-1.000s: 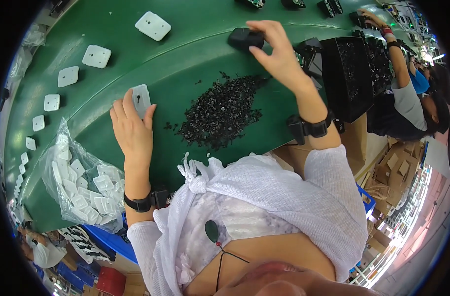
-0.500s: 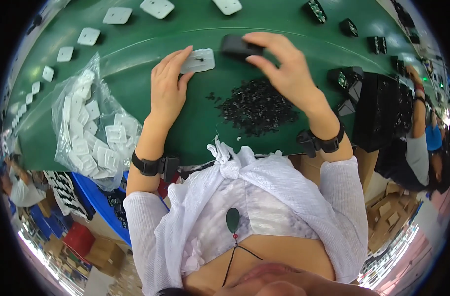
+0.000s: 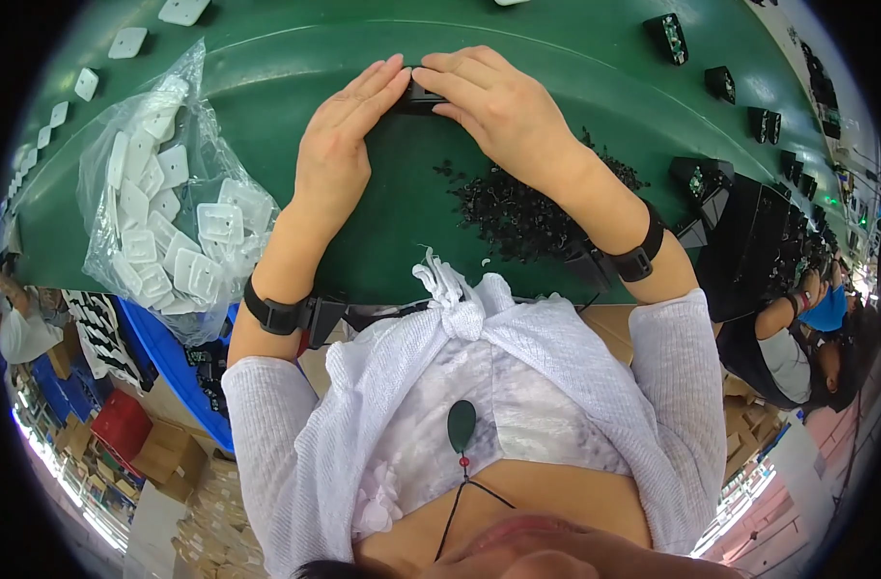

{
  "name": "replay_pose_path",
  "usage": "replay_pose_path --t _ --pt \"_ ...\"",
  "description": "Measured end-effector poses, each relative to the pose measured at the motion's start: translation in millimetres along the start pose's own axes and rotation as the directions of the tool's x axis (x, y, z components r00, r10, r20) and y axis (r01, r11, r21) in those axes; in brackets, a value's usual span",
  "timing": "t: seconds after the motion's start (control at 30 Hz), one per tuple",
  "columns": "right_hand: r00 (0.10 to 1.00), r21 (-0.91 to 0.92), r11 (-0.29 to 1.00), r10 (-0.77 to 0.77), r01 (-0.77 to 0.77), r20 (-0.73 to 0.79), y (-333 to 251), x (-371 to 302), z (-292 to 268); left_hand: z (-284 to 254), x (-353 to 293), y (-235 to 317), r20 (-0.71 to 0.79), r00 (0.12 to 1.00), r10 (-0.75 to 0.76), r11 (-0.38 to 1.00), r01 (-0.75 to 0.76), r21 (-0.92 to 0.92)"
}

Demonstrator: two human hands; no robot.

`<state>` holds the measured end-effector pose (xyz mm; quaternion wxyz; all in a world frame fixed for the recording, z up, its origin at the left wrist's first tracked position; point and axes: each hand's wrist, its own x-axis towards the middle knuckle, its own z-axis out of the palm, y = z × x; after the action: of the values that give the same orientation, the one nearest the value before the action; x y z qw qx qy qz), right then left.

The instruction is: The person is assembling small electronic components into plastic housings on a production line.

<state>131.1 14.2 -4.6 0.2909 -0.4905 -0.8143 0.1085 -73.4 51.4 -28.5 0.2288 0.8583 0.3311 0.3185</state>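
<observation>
A small black plastic housing (image 3: 421,100) sits between my two hands on the green tabletop, mostly hidden by my fingers. My left hand (image 3: 344,130) presses its left end with the fingers together. From the other side my right hand (image 3: 503,111) closes on it, fingertips over its top and thumb along the near side. The white plastic tray-shaped piece seen earlier does not show; I cannot tell whether it is under the housing. A pile of tiny black parts (image 3: 513,217) lies just below my right hand.
At left a clear plastic bag (image 3: 175,222) holds many white plastic pieces. More white pieces (image 3: 127,42) line the far left. Black housings with circuit boards (image 3: 668,39) stand at the far right, near a large black box (image 3: 744,246). Another person's arm (image 3: 783,314) is at right.
My right hand has brought the black housing left to my left hand, and both now hold it. The white piece has gone from sight. The view has shifted slightly.
</observation>
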Motion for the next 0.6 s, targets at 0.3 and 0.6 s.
replay_pose_path --t 0.3,0.6 --pt "0.997 -0.087 0.996 0.024 -0.030 -0.069 3 1 4 6 1 7 0.025 0.996 0.086 0.969 -0.090 0.229" --pt "0.902 0.846 0.405 0.393 -0.346 0.181 12 7 -17 6 12 22 0.127 0.841 -0.526 0.646 0.492 -0.583"
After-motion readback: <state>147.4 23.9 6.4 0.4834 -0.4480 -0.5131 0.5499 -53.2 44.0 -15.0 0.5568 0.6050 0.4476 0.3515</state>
